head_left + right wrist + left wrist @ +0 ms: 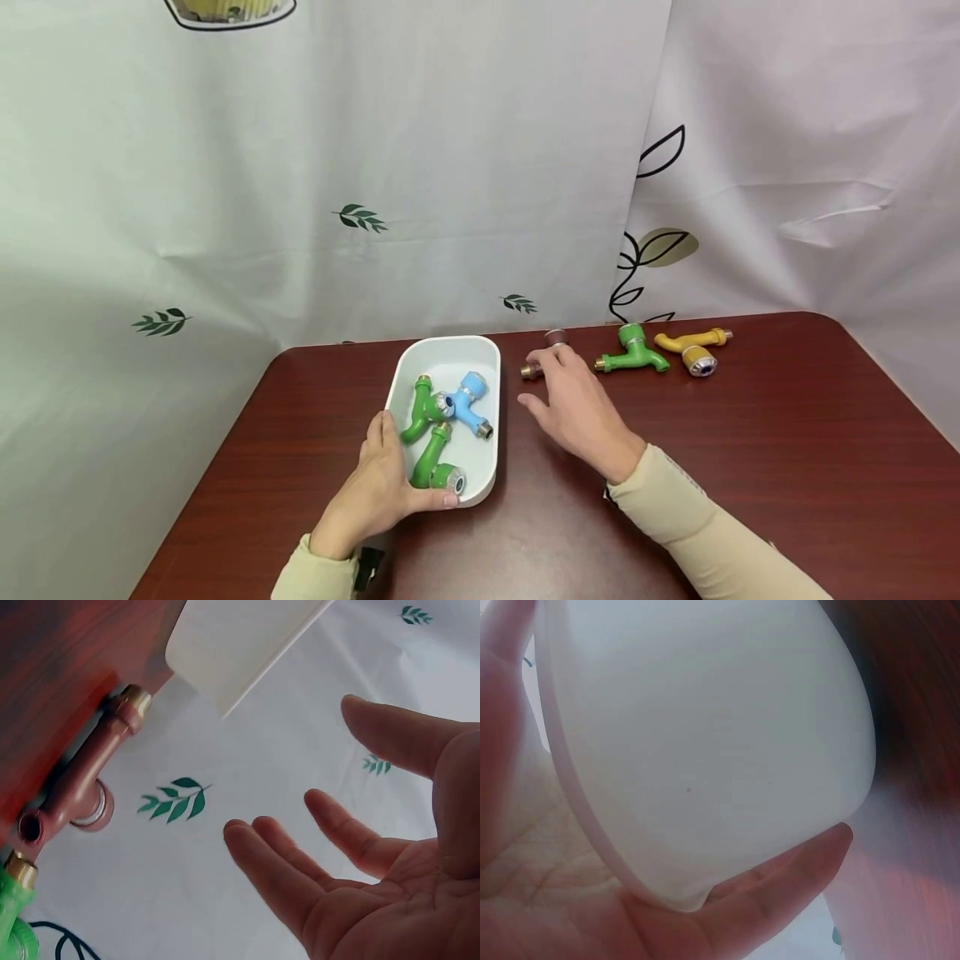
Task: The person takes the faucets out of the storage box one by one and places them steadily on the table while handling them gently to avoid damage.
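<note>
My left hand [375, 487] holds the near left corner of a white plastic tray [482, 467], thumb along the near rim and fingers against the left side. Inside the tray lie a green faucet [420, 412], a second green faucet [429, 462] and a light blue faucet [467, 406]. My right hand [581, 412] hovers by a brown faucet [556, 337], partly covering it in the head view. The right wrist view shows the fingers spread and apart from this brown faucet [79, 772], with nothing in the palm.
To the right of the brown faucet, a green faucet [633, 354] and a yellow faucet [693, 343] lie near the back edge of the dark red wooden table [787, 467]. A white curtain [450, 167] with leaf prints hangs right behind the table.
</note>
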### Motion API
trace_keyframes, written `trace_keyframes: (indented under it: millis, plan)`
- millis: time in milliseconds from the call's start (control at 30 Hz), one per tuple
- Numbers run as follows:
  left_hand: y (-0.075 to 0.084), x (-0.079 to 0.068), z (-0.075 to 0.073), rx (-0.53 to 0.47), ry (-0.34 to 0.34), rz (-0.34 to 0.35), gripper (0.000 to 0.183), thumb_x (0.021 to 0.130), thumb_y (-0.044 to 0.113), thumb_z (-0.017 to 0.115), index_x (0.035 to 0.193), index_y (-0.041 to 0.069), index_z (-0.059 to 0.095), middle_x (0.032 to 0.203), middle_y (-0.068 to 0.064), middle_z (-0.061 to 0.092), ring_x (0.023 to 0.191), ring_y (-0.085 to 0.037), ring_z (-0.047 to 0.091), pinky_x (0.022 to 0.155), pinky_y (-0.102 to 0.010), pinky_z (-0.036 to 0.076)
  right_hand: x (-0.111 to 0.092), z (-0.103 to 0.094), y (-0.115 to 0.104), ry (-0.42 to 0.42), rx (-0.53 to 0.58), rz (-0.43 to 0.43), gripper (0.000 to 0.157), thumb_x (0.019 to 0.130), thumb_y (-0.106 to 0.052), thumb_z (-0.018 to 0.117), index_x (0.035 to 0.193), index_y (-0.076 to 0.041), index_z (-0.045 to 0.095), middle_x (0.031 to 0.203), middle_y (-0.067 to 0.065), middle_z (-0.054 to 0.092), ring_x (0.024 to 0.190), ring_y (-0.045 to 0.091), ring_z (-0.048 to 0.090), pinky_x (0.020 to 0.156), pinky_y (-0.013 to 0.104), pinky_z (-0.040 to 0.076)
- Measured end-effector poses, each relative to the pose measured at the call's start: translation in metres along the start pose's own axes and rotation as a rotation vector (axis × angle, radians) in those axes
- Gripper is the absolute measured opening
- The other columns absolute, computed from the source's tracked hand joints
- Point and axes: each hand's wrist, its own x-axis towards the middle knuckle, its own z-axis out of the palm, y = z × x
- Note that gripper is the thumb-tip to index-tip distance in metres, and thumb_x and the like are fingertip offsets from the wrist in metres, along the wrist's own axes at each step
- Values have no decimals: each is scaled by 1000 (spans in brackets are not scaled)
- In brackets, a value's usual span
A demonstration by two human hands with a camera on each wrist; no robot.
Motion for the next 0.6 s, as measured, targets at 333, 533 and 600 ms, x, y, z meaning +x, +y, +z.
trace_keyframes:
  millis: [333, 533, 600]
  plan:
    - [0, 0, -1, 6, -9, 0, 153, 57, 64, 90, 152, -16, 2, 156, -34, 12, 140, -50, 24, 107, -58, 37, 2, 12, -11, -22, 56, -101, 47, 83, -16, 84, 122, -2, 63, 119, 14, 59, 109, 28, 58, 92, 42, 50]
    - [1, 1, -1, 10, -6, 7, 152, 58, 64, 90, 152, -17, 2, 156, -35, 11, 141, -51, 24, 107, -58, 36, 4, 20, -16, -49, 75, -167, 47, 83, -16, 84, 123, -3, 62, 121, 13, 58, 114, 27, 57, 97, 40, 49]
    - [1, 1, -1, 12, -6, 8, 152, 57, 64, 90, 151, -17, 2, 155, -35, 12, 140, -51, 25, 107, -57, 37, 4, 23, -17, -66, 79, -183, 48, 83, -17, 84, 123, -4, 62, 121, 12, 58, 114, 26, 57, 97, 39, 48]
